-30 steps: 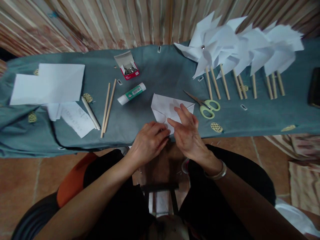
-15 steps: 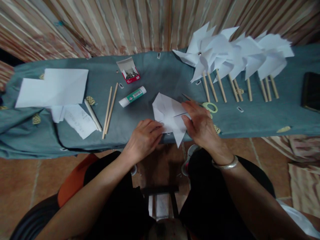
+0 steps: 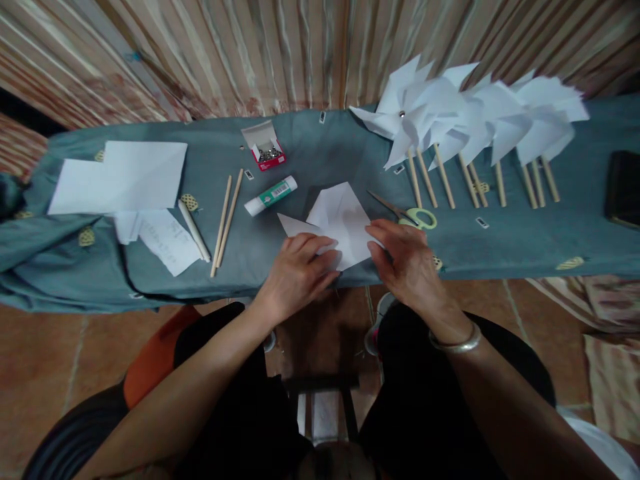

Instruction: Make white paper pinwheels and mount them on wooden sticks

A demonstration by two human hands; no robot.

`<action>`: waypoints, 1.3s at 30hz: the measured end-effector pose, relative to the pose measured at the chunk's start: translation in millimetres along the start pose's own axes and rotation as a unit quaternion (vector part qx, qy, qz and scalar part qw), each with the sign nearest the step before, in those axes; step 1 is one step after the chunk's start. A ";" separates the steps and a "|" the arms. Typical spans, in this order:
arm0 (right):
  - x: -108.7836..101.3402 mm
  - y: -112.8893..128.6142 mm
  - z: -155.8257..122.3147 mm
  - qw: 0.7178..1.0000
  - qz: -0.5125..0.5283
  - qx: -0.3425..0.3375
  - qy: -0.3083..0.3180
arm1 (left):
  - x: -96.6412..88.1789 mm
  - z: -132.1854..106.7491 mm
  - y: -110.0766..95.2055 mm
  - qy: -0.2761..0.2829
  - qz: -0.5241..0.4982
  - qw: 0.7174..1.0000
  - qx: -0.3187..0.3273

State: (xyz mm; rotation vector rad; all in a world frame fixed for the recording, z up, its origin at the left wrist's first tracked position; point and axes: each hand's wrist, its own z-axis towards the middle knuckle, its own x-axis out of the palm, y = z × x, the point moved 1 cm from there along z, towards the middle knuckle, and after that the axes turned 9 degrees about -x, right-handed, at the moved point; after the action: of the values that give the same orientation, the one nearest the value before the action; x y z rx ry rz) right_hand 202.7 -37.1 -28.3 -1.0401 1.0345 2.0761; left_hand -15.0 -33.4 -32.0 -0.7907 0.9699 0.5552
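A white paper pinwheel blank (image 3: 347, 217), slit and partly folded, lies near the front edge of the cloth-covered table with one pointed flap sticking out to the left. The fingers of my left hand (image 3: 299, 270) are closed on its lower left side. At its right side, my right hand (image 3: 407, 257) grips the paper between thumb and fingers. Just beyond my right hand are scissors (image 3: 421, 218) with light green handles. A glue stick (image 3: 271, 195) with a green label rests to the left of the paper.
Finished paper pinwheels (image 3: 400, 113) on wooden sticks lie in an overlapping row at the right. A small red box (image 3: 271, 160) of metal pins stands open at the back. Two wooden sticks (image 3: 225, 223), a white pen-like stick (image 3: 194, 230) and white paper sheets (image 3: 145, 173) lie left.
The paper has been turned between my hands: the point that hung toward me is gone from there, and a flap now points left. My right hand has uncovered more of the scissors.
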 end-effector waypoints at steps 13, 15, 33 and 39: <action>-10.7 -8.7 -9.1 0.990 0.141 0.020 0.022 | -0.9 -2.4 -8.0 -0.008 0.011 0.999 0.048; -14.3 -11.8 -11.8 0.980 0.190 0.036 0.040 | -3.5 -6.4 -5.0 -0.009 -0.008 0.999 0.040; -1.3 -6.6 0.5 0.933 0.333 0.139 0.002 | -7.9 -11.6 -2.9 0.020 -0.022 0.999 0.028; 8.8 -1.5 5.9 0.962 0.247 0.115 -0.018 | -5.9 -12.7 -5.9 -0.002 -0.026 0.999 0.027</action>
State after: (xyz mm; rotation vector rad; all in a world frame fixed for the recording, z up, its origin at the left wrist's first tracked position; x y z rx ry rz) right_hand 197.1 -30.1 -33.9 -0.6684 1.6006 2.2675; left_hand -19.9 -47.5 -29.0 -0.7649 0.9548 0.4838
